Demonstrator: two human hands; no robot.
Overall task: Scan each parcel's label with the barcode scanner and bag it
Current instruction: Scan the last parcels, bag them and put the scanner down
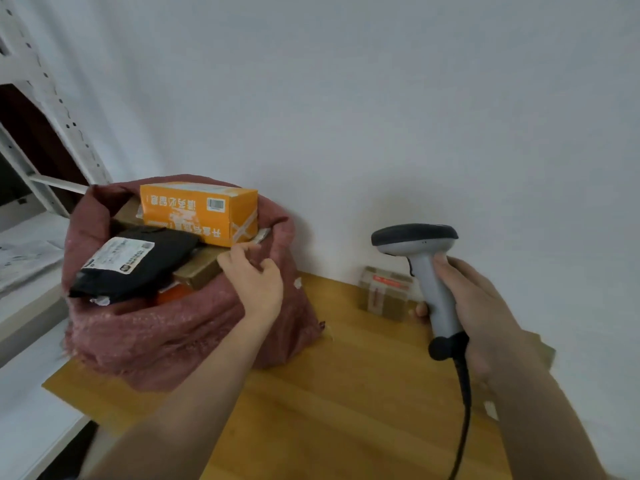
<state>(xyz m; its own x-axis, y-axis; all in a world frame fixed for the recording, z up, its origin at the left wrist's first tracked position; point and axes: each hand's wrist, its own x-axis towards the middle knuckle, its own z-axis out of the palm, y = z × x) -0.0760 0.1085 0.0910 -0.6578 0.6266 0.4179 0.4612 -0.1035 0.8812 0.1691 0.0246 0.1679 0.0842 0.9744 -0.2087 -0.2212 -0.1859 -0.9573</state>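
A dull red woven bag stands open on the wooden table, stuffed with parcels. An orange box lies on top at the back, a black mailer with a white label in front, and a brown cardboard box between them. My left hand is at the bag's right rim, its fingers curled against the brown box's end and the orange box's lower corner. My right hand grips the handle of a grey barcode scanner, held upright to the right of the bag. A small taped cardboard parcel sits against the wall behind the scanner.
The wooden table runs to a white wall at the back. White metal shelving stands at far left, with a white surface holding papers below it. The scanner's black cable hangs down over the table.
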